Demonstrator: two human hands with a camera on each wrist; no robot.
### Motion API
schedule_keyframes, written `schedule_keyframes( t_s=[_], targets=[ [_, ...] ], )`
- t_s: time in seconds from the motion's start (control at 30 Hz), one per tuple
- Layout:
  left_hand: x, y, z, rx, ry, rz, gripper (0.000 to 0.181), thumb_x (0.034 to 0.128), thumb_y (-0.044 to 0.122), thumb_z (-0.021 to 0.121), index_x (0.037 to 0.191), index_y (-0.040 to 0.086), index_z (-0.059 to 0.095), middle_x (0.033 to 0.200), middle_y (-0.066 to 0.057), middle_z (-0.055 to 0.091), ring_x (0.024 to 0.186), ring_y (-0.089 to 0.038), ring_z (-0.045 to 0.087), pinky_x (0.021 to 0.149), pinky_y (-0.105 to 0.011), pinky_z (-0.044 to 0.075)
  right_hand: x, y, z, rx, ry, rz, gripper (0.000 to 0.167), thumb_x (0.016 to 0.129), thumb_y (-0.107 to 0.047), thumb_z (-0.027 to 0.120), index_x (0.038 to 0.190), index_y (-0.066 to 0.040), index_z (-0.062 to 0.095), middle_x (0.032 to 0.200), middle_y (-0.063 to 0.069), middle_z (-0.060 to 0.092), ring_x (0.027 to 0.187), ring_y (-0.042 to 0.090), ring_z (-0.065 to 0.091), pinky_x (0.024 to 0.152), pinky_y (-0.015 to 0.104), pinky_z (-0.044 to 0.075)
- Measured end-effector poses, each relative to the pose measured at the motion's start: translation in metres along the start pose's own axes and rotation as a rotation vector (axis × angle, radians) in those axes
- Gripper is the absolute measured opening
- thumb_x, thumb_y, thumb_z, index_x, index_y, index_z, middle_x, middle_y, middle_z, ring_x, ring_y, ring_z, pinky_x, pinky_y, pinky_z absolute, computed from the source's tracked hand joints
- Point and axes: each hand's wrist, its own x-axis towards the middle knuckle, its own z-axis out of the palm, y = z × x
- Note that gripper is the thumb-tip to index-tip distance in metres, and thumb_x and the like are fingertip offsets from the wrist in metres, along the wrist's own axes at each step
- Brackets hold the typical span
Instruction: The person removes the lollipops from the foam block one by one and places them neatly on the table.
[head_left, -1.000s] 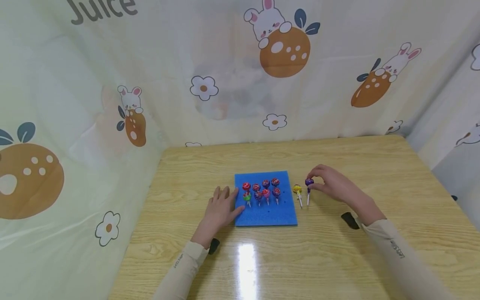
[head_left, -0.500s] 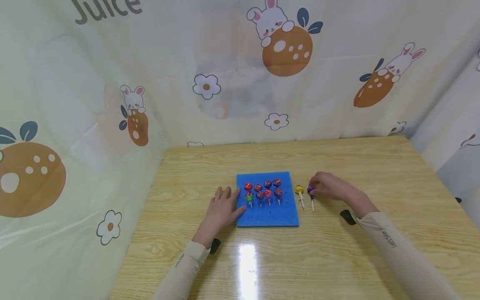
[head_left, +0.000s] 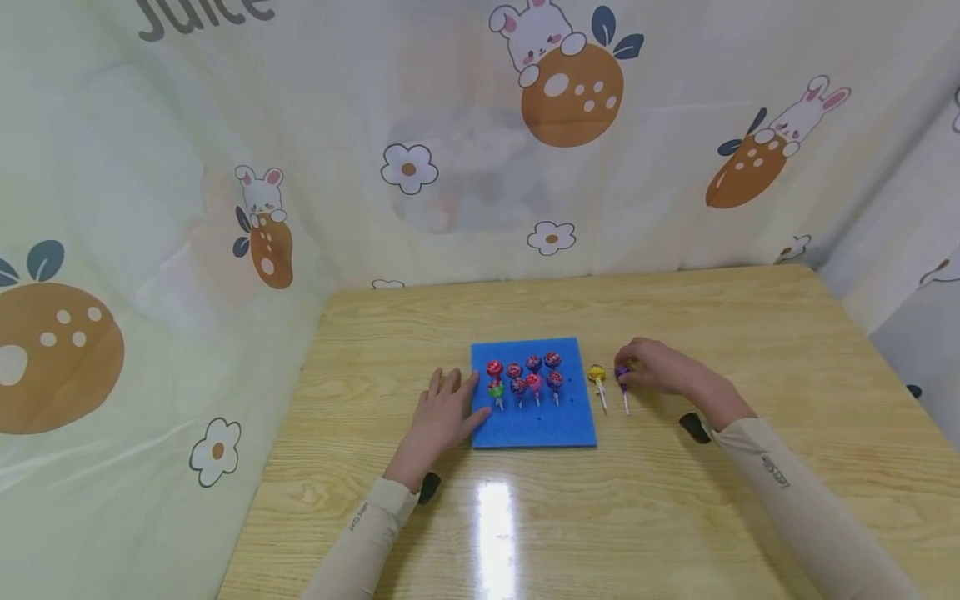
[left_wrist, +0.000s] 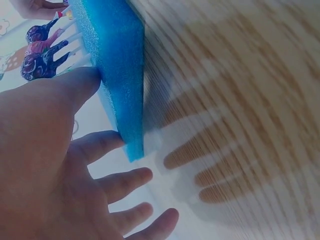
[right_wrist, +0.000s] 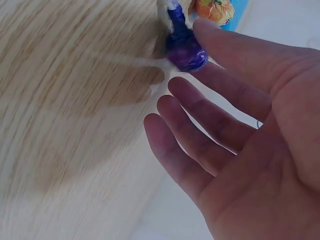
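A blue foam board (head_left: 534,429) lies on the table with several wrapped lollipops standing in it in two rows. My left hand (head_left: 442,414) rests spread at its left side; in the left wrist view, the thumb and index finger of the left hand (left_wrist: 80,150) touch the edge of the foam (left_wrist: 122,75). Right of the board lies a yellow lollipop (head_left: 597,373). Beside it my right hand (head_left: 660,368) pinches the head of a purple lollipop (head_left: 622,372), stick toward me. The right wrist view shows the purple head (right_wrist: 187,52) between thumb and index finger, other fingers extended.
A light wooden table (head_left: 600,517) carries the board. Behind and to the left hangs a patterned curtain (head_left: 465,100). Dark straps or pieces show under both wrists. In the right wrist view, an orange-yellow wrapper (right_wrist: 215,10) appears near the thumb.
My right hand has shifted slightly right and lower with the purple lollipop, which now lies a little farther from the yellow one. The left hand has stayed at the board's edge.
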Motion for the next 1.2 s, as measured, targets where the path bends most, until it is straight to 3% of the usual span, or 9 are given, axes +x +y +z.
schedule_keyframes(
  t_s=[0.5, 0.73, 1.07, 1.2],
  targets=[
    [0.000, 0.002, -0.004, -0.014, -0.014, -0.017, 0.070, 0.0999, 0.056, 0.052, 0.158, 0.023, 0.034, 0.162, -0.017, 0.033, 0.153, -0.044, 0.017, 0.116, -0.064, 0.030, -0.002, -0.004, -0.005, -0.010, 0.021, -0.023, 0.038, 0.095, -0.018, 0.069, 0.123, 0.008, 0.064, 0.109, 0.019, 0.065, 0.095, 0.027, 0.063, 0.084, 0.046, 0.054],
    [-0.001, 0.003, -0.005, -0.018, -0.021, -0.019, 0.069, 0.1003, 0.056, 0.051, 0.159, 0.023, 0.033, 0.163, -0.017, 0.032, 0.153, -0.044, 0.016, 0.117, -0.064, 0.030, -0.001, -0.016, -0.006, -0.005, 0.048, -0.025, 0.041, 0.097, -0.022, 0.068, 0.127, 0.005, 0.063, 0.123, 0.024, 0.061, 0.108, 0.038, 0.063, 0.092, 0.053, 0.052],
    [0.000, 0.001, -0.003, -0.014, -0.015, -0.016, 0.070, 0.1000, 0.057, 0.051, 0.159, 0.023, 0.033, 0.163, -0.017, 0.032, 0.153, -0.044, 0.016, 0.117, -0.064, 0.030, 0.006, -0.041, 0.008, 0.010, 0.190, -0.120, 0.037, 0.097, -0.017, 0.068, 0.130, -0.001, 0.062, 0.132, 0.020, 0.059, 0.124, 0.040, 0.056, 0.101, 0.056, 0.049],
    [0.000, 0.001, -0.003, -0.013, -0.016, -0.012, 0.070, 0.1002, 0.057, 0.050, 0.159, 0.023, 0.032, 0.163, -0.017, 0.031, 0.153, -0.044, 0.016, 0.117, -0.064, 0.030, 0.010, -0.054, 0.014, -0.042, 0.273, -0.204, 0.040, 0.094, -0.015, 0.071, 0.131, -0.003, 0.062, 0.131, 0.017, 0.059, 0.123, 0.036, 0.057, 0.099, 0.052, 0.052]
  ],
)
